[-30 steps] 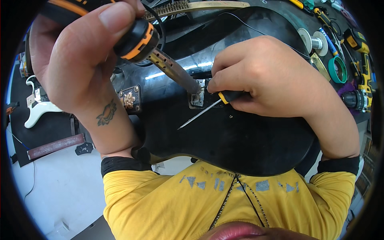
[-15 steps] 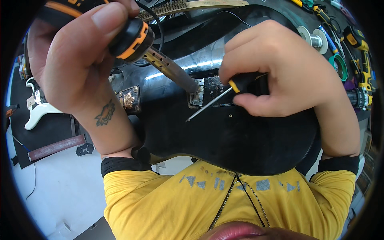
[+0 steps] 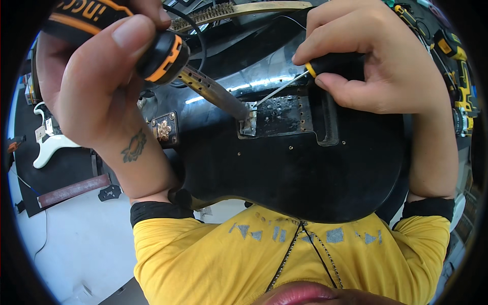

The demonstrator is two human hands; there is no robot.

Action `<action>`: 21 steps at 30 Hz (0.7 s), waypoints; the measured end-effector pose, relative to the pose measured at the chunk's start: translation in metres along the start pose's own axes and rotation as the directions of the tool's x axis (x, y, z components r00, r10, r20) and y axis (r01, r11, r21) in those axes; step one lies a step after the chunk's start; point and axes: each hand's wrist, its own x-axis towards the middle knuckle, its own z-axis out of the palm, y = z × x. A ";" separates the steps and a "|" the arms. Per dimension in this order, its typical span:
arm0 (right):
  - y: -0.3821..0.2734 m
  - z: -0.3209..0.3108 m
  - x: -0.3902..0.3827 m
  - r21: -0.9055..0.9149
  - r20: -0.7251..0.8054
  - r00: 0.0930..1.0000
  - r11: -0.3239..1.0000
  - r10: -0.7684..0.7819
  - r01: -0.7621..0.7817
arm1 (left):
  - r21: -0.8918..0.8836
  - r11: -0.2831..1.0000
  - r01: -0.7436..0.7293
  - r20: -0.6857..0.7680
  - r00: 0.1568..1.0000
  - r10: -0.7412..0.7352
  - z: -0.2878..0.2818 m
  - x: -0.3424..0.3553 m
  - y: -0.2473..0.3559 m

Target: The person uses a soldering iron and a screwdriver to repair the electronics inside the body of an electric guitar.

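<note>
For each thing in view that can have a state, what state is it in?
Left hand: closed around the soldering iron.
Soldering iron: held, pointing down at the metal plate; tip contact unclear.
Right hand: gripping the screwdriver.
Screwdriver: tilted, tip at the plate's far end.
Metal plate: seated in the cavity.
Cavity: uncovered.
Black guitar body: lying cavity side up.

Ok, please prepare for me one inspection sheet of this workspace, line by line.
Surface: dark worktop, seen at left.
Things in work: black guitar body with open recess; soldering iron and screwdriver, both working ends at a metal piece.
Clutter: wire brush behind the body; white curved piece at left; yellow drill at right.
Hands: left hand grips soldering iron; right hand holds screwdriver.
Cables: black cable beside soldering iron.
Surroundings: pale surface at lower left.
</note>
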 end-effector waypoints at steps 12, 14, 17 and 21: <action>0.005 0.007 -0.003 -0.211 0.108 0.989 0.974 0.103 -0.079 | 0.005 0.997 0.081 0.026 0.996 -0.082 0.000 0.000 0.004; -0.018 0.006 0.005 -0.221 0.085 0.986 0.967 0.146 -0.124 | -0.016 0.998 0.058 -0.022 0.998 -0.058 0.000 -0.001 0.004; -0.004 0.005 0.000 -0.115 0.046 0.995 0.990 0.088 -0.082 | 0.041 0.986 0.159 0.043 0.986 -0.161 -0.009 -0.001 0.009; -0.022 0.009 0.006 -0.250 0.060 0.989 0.961 0.137 -0.118 | -0.020 0.996 0.092 0.006 0.996 -0.092 -0.004 -0.002 0.003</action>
